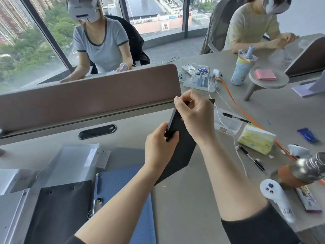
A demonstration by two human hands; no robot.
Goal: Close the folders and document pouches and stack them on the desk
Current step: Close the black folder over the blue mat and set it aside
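Observation:
A black document pouch [182, 148] is held tilted above the desk in both hands. My left hand [159, 147] grips its left edge about halfway down. My right hand [192, 113] pinches its top edge, and a black corner pokes out past the knuckles. On the desk at lower left lie an open blue folder [121, 180] with a metal clip [96, 205], a black folder [59, 213] with punched holes, and a translucent pouch [73, 161] with a paper label.
A brown divider [88, 101] runs across the desk behind the folders. To the right lie a power strip [198, 83], white and orange cables, pens, a tissue pack [255, 140], a white controller [276, 198] and a metal bottle [302, 169]. Two people sit at the far side.

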